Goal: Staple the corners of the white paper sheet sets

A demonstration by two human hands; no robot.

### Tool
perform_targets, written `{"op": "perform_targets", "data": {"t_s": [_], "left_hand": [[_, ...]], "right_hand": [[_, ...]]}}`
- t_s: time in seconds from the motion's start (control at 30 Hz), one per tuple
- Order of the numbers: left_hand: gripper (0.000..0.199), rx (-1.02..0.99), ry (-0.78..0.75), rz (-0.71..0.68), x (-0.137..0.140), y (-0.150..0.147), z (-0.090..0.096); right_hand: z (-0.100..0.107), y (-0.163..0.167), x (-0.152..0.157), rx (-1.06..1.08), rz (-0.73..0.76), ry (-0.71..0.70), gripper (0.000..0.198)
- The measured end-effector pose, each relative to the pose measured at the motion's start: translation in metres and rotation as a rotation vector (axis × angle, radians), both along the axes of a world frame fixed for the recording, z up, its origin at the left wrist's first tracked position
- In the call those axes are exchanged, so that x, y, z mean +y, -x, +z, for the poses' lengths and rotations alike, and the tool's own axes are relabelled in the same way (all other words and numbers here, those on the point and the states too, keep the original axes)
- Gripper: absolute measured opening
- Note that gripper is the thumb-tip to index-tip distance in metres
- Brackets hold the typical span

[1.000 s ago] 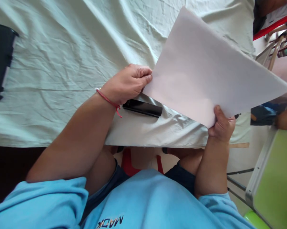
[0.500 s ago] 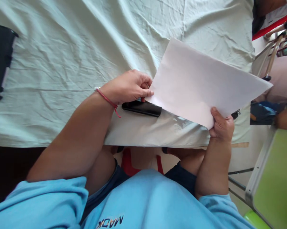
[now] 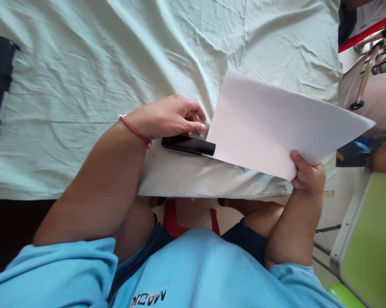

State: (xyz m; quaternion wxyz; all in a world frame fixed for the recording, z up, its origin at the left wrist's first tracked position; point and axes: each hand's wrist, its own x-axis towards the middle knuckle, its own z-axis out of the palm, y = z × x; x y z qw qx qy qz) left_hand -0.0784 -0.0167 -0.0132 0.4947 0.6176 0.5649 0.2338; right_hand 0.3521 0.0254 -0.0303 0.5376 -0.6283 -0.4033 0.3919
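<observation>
My right hand (image 3: pixel 309 173) grips white paper (image 3: pixel 276 124) by its near right corner, thumb on top and the other fingers underneath. The near left corner of the paper passes beneath the front end of a black stapler (image 3: pixel 188 145). Whether that corner sits between the stapler's jaws I cannot tell. Just behind the stapler is my left hand (image 3: pixel 170 116), its thumb and index finger apart and close to the paper's left edge, with nothing visible between them. Its lower fingers are partly hidden.
A pale green cloth (image 3: pixel 99 77) with wrinkles covers the table. At the far left lies a black case (image 3: pixel 0 81). Beyond the table's right edge are a green chair (image 3: pixel 369 239) and part of another person (image 3: pixel 381 98).
The paper has shifted right and toward me with my right hand. My left thumb and finger have come off its edge. The paper's corner now lies under the stapler's end.
</observation>
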Motion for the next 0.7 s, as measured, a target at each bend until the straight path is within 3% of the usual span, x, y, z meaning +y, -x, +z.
{"op": "perform_targets", "data": {"t_s": [0.27, 0.4, 0.7], "left_hand": [[0.035, 0.018, -0.05, -0.129, -0.002, 0.003, 0.017], [0.023, 0.05, -0.013, -0.218, -0.001, -0.001, 0.016], [0.028, 0.208, -0.008, -0.21, 0.0, -0.008, 0.013]], "right_hand": [[0.0, -0.004, -0.003, -0.015, 0.002, 0.028, 0.059], [0.0, -0.004, -0.002, -0.014, -0.002, 0.032, 0.059], [-0.001, 0.003, 0.0, 0.009, -0.014, 0.011, 0.06]]}}
